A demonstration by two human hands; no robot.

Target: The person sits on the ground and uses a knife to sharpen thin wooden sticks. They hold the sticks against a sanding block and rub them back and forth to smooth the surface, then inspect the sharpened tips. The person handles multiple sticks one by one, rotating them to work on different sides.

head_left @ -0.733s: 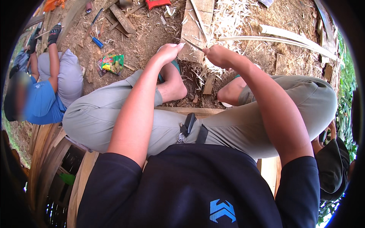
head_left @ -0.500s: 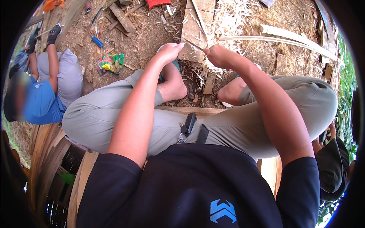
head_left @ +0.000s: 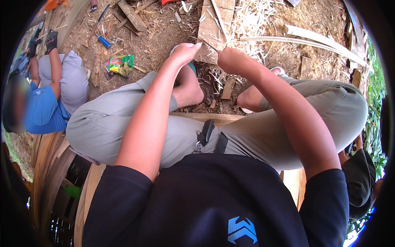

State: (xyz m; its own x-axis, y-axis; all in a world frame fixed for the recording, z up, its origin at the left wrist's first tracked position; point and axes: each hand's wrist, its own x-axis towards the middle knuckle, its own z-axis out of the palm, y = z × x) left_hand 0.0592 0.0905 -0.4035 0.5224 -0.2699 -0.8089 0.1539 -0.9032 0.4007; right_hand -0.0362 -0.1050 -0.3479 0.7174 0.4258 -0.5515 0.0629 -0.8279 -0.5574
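My right hand (head_left: 233, 61) is wrapped round the handle of a knife, and the handle is hidden in the fist. The knife's thin dark blade (head_left: 208, 44) points up and left toward my left hand (head_left: 185, 53). That hand is closed, its fingertips drawn together beside the blade's tip; whatever it pinches is too small to make out. Both hands are over the near end of a flat wooden board (head_left: 209, 31), between my bare feet. A narrow wood strip (head_left: 219, 18) lies along the board.
Pale shavings (head_left: 253, 20) cover the ground right of the board, near long split strips (head_left: 321, 35). To the left lie a blue-handled tool (head_left: 103, 41), a colourful packet (head_left: 119, 65) and wood offcuts (head_left: 131, 15). A person in blue (head_left: 45, 103) sits at left; another in dark clothing (head_left: 360, 181) is at right.
My right hand has shifted slightly left, closer to my left hand, with the knife still in it. My left hand has risen a little, its fingertips now higher beside the blade.
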